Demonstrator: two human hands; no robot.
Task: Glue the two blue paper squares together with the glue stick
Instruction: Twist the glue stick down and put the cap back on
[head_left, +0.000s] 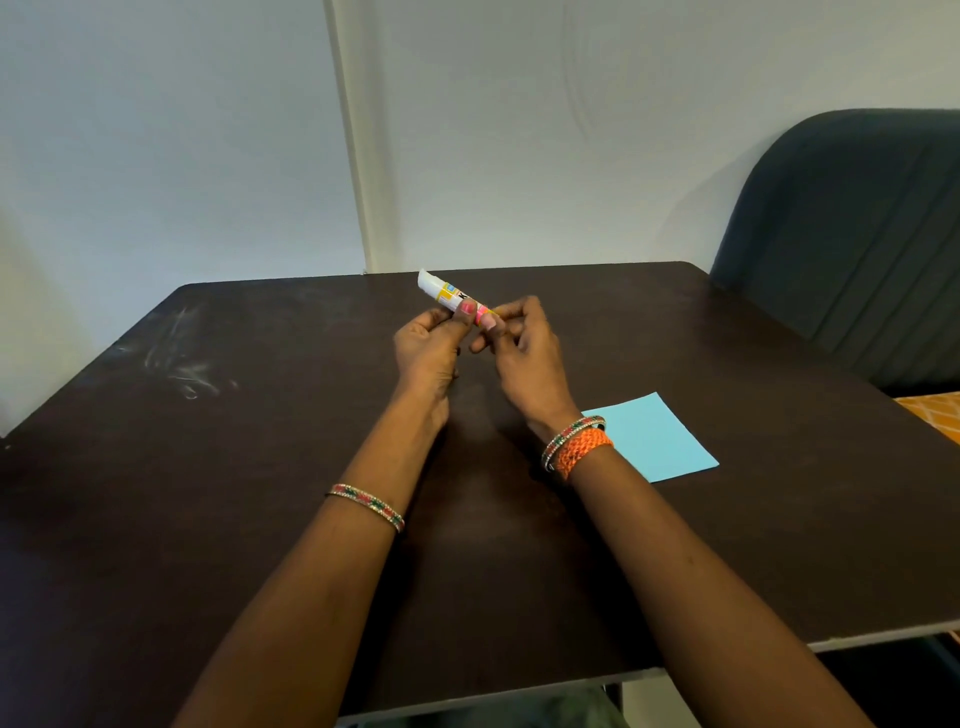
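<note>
- Fingers (470, 309) of the left hand (426, 345) curl round the glue stick (453, 297); the right hand (524, 345) pinches its near end.
- Its long axis tilts up-left, away from the blue paper (655, 437).

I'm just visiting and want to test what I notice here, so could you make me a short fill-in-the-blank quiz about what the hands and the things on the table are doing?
1. Both hands hold the glue stick up above the dark ____.
2. The blue paper lies flat beside the ____ wrist.
3. The right hand pinches the stick's lower end; the left hand grips its ____.
4. The orange band sits on the ____ wrist.

Missing words: table; right; middle; right
</note>
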